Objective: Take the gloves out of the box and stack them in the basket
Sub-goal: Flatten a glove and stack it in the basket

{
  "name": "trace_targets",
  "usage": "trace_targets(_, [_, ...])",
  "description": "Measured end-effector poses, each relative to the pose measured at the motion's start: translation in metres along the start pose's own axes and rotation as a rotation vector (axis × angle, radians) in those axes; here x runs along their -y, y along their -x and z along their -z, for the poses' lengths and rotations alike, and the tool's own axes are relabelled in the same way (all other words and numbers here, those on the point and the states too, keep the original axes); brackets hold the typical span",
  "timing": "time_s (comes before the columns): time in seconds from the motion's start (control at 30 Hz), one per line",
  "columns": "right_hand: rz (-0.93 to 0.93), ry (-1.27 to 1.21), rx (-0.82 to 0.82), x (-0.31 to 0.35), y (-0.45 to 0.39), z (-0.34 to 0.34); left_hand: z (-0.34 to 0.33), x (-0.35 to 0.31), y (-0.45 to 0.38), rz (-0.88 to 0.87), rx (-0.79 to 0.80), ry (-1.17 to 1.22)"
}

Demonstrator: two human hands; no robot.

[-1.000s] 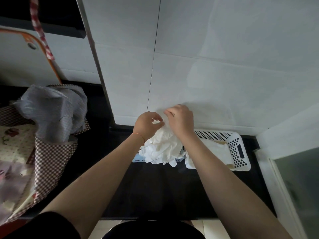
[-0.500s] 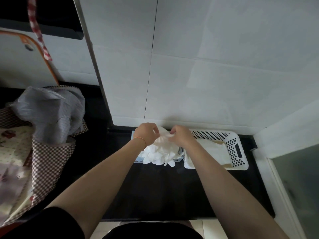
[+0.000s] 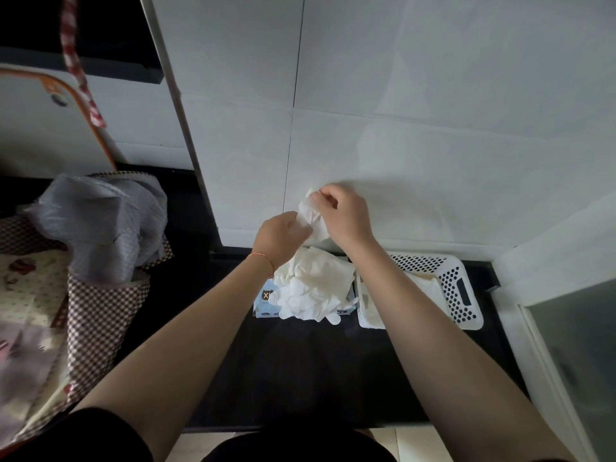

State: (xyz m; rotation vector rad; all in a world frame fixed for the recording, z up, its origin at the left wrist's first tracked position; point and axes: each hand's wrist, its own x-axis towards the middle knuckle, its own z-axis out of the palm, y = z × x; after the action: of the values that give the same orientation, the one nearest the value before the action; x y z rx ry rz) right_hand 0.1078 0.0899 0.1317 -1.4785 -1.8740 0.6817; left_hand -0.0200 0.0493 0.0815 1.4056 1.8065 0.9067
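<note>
Dark desk (image 3: 316,371), narrow, bounded at the back by a white tiled wall (image 3: 433,145) and at the right by a white ledge with a frosted panel (image 3: 580,355); front half of the surface bare between the two forearms. Glove box (image 3: 263,303), pale blue, at the back edge near the middle; the letter "X" readable on its near-left corner, further print too small to read. Heap of white disposable gloves (image 3: 313,288) spilling from the box top, fingers hanging over its front edge. White perforated plastic basket (image 3: 460,288), just right of the box, close to the desk's right end, with flat white gloves inside, partly hidden by the right forearm. Single white glove (image 3: 311,213) held raised above the box, against the wall: left hand (image 3: 278,236) grips its lower part with curled fingers, thin cord on the wrist; right hand (image 3: 346,216) pinches its upper edge. Left of the desk: checked fabric bag (image 3: 96,315) holding a grey plastic bag (image 3: 100,221); orange-rimmed board (image 3: 40,128) leaning behind.
</note>
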Motion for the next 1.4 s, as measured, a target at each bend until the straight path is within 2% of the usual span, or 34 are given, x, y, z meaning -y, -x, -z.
trace_targets(0.1, [-0.045,-0.053,0.015,0.009,-0.003,0.006,0.016,-0.009,-0.003,0.053,-0.046,0.155])
trace_targets(0.17, [-0.143,-0.115,0.025,0.010,-0.006,0.012,0.029,-0.014,-0.003,0.068,0.079,0.358])
trace_targets(0.23, [-0.264,-0.204,0.083,0.005,-0.006,0.017,0.036,-0.014,0.000,0.103,0.240,0.456])
trace_targets(0.27, [-0.309,-0.253,0.171,0.001,-0.005,0.021,0.036,-0.011,0.000,0.126,0.272,0.454])
trace_targets(0.37, [-0.386,-0.391,0.505,-0.013,0.004,0.030,0.035,-0.003,0.001,0.193,0.229,0.329])
trace_targets(0.43, [-0.475,-0.335,0.566,-0.024,0.011,0.033,0.031,0.002,0.006,0.186,0.223,0.153])
trace_targets(0.47, [-0.520,-0.324,0.542,-0.028,0.014,0.035,0.027,0.007,0.004,0.191,0.201,0.110])
trace_targets(0.57, [-0.602,-0.421,0.341,-0.036,0.019,0.047,0.026,0.010,0.014,0.309,0.142,0.277])
trace_targets(0.6, [-0.602,-0.476,0.270,-0.036,0.019,0.053,0.025,0.013,0.014,0.305,0.164,0.238])
trace_targets(0.67, [-0.563,-0.532,0.161,-0.032,0.020,0.068,0.025,0.010,0.018,0.218,0.310,0.128])
trace_targets(0.73, [-0.483,-0.514,0.065,-0.025,0.021,0.079,0.025,0.003,0.020,0.141,0.457,-0.087])
trace_targets(0.77, [-0.432,-0.487,0.036,-0.020,0.021,0.084,0.026,-0.001,0.020,0.113,0.521,-0.186])
trace_targets(0.83, [-0.331,-0.363,0.071,-0.008,0.024,0.093,0.026,-0.015,0.020,0.063,0.549,-0.251])
trace_targets(0.87, [-0.294,-0.293,0.117,-0.002,0.026,0.098,0.026,-0.022,0.021,0.024,0.519,-0.200])
trace_targets(0.97, [-0.218,-0.119,0.219,0.014,0.031,0.110,0.028,-0.048,0.021,-0.118,0.393,0.160])
trace_targets(1.03, [-0.184,-0.060,0.260,0.024,0.036,0.117,0.026,-0.063,0.020,-0.251,0.415,0.270])
trace_targets(1.1, [-0.156,-0.039,0.270,0.030,0.040,0.124,0.021,-0.074,0.018,-0.291,0.463,0.284])
trace_targets(1.27, [-0.125,-0.009,0.124,0.022,0.041,0.138,0.003,-0.088,0.018,-0.245,0.405,0.322])
trace_targets(1.4, [-0.101,-0.064,-0.044,0.010,0.040,0.141,-0.008,-0.085,0.015,-0.175,0.458,0.302])
